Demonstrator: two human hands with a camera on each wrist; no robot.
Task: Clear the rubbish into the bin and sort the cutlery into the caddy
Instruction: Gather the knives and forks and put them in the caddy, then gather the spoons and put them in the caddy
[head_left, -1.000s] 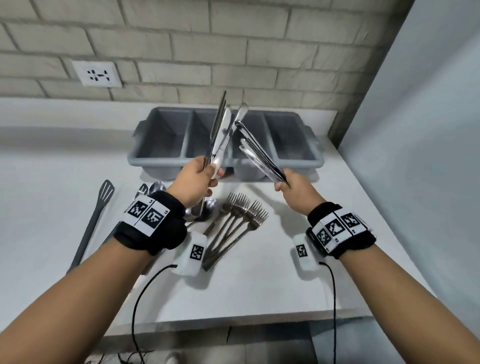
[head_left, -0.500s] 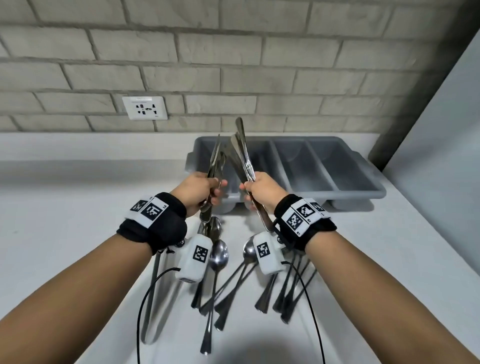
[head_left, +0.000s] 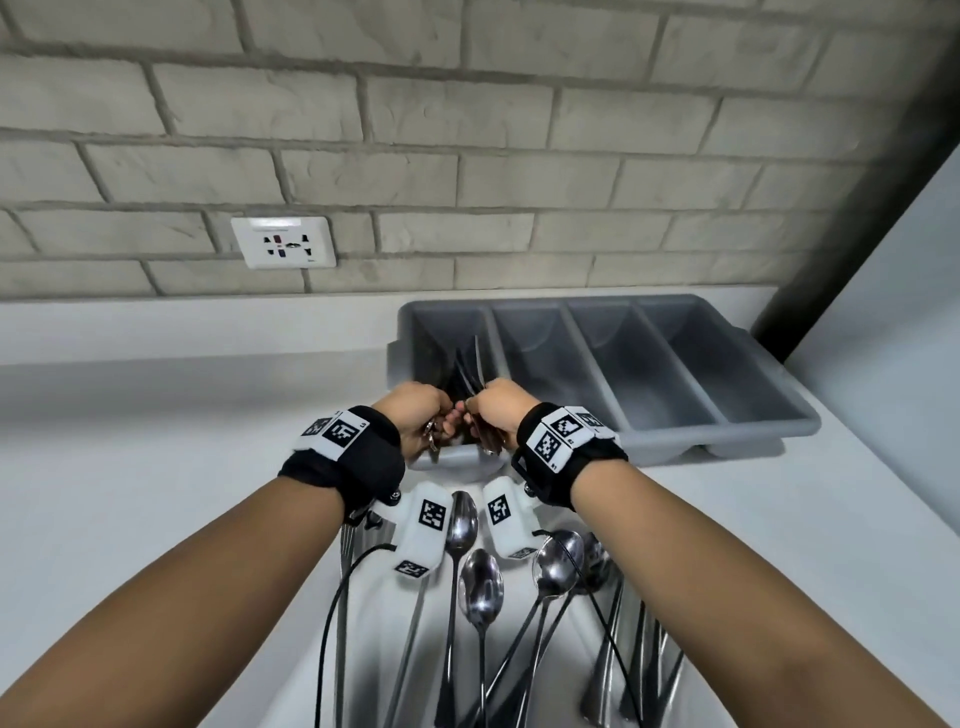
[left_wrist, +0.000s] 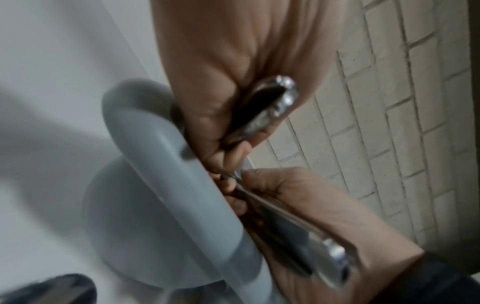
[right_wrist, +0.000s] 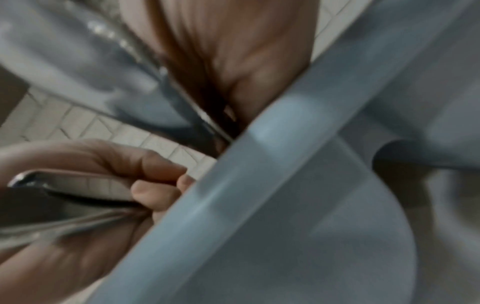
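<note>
My hands: left hand (head_left: 415, 415) and right hand (head_left: 501, 410) each grip knives (head_left: 467, 376) over the caddy (head_left: 769, 415)'s leftmost compartment.
Counter: spoons (head_left: 480, 582) lie below my wrists.

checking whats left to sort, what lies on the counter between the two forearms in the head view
In the head view, loose spoons lie on the white counter between the forearms, bowls toward the grey caddy, crossed by a black cable.

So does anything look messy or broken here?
Nothing looks broken or spilled. The shiny metal spoons lie criss-crossed in a loose heap on the white counter, unsorted. Both hands, left hand and right hand, hold metal knives over the grey plastic caddy's leftmost compartment.
</note>
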